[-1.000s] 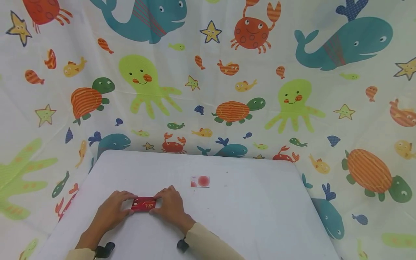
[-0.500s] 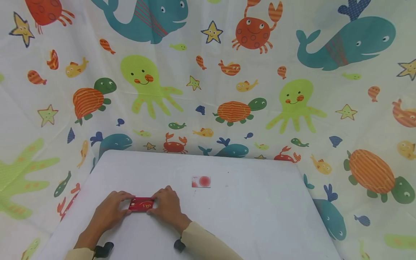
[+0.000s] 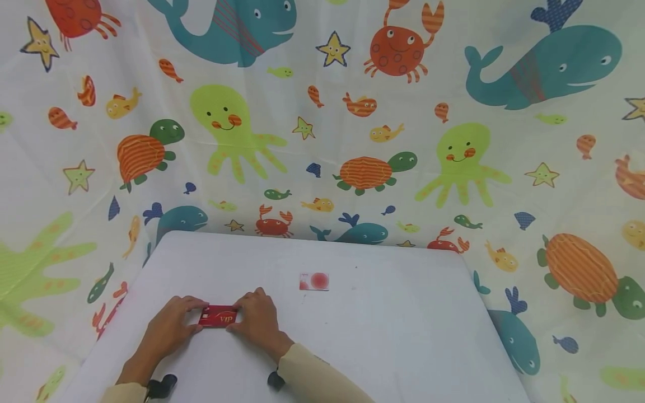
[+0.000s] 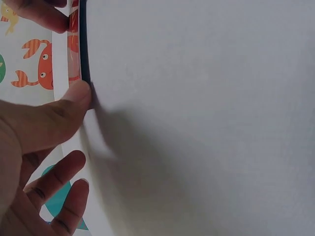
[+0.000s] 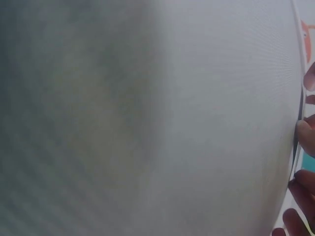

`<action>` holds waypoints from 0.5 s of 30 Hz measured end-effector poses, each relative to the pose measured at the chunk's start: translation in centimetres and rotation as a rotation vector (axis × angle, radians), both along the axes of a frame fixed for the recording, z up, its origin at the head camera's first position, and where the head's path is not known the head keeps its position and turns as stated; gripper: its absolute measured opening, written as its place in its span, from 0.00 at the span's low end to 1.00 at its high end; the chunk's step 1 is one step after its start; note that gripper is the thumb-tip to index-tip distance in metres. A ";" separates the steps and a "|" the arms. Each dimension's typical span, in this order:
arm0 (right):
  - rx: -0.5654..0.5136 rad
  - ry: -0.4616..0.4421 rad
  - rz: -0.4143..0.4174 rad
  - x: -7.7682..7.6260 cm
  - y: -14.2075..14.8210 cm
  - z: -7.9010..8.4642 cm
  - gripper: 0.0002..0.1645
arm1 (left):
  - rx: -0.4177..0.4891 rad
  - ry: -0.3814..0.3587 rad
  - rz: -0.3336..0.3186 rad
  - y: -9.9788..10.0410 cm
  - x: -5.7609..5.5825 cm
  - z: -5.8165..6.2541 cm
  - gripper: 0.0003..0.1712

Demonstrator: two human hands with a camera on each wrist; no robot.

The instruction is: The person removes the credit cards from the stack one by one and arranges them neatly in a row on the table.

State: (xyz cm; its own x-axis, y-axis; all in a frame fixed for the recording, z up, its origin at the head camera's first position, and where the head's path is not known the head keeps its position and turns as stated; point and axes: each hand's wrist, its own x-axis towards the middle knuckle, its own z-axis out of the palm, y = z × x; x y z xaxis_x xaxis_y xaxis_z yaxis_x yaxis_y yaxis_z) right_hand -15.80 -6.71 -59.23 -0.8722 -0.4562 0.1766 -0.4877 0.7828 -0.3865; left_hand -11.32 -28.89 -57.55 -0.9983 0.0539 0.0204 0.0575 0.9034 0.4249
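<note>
A red card marked VIP (image 3: 218, 317) lies low over the white table at the left in the head view. My left hand (image 3: 171, 326) pinches its left end, thumb on the near corner and a finger on the far one. From the other side my right hand (image 3: 260, 323) grips the right end the same way. The left wrist view shows the card (image 4: 74, 46) nearly edge-on, a dark strip along it, with the left thumb (image 4: 76, 96) on its corner. Only fingertips (image 5: 305, 135) show at the right border of the right wrist view.
A second card, pale pink with a red circle (image 3: 317, 281), lies on the white table (image 3: 393, 324) farther back and to the right. Behind the table hangs a curtain (image 3: 282, 145) printed with sea animals.
Both hands and the red card have slid slightly left over the table, the grip unchanged. The pink card stays in place while the whole head view has shifted a little.
</note>
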 end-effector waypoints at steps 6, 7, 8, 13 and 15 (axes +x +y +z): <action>0.013 0.032 0.012 0.1 -0.1 -0.2 0.25 | 0.010 0.037 -0.005 -0.1 0.1 -0.2 0.30; 0.014 0.035 0.014 0.1 -0.1 -0.2 0.25 | 0.010 0.041 -0.004 -0.1 0.2 -0.3 0.31; 0.014 0.037 0.016 0.1 -0.1 -0.2 0.25 | 0.010 0.044 -0.003 -0.1 0.2 -0.3 0.31; 0.020 0.044 0.013 0.1 -0.2 -0.2 0.24 | -0.002 0.053 0.003 -0.1 0.2 -0.7 0.32; 0.024 0.042 0.008 0.1 -0.3 -0.3 0.24 | -0.008 0.054 0.003 -0.1 0.3 -0.8 0.32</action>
State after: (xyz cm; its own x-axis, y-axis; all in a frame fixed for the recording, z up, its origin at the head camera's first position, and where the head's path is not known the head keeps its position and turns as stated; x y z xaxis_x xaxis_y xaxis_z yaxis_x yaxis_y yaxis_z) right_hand -15.65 -6.97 -59.52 -0.8605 -0.4678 0.2017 -0.5094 0.7877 -0.3465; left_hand -11.06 -28.96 -58.37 -0.9959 0.0518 0.0739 0.0779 0.9068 0.4143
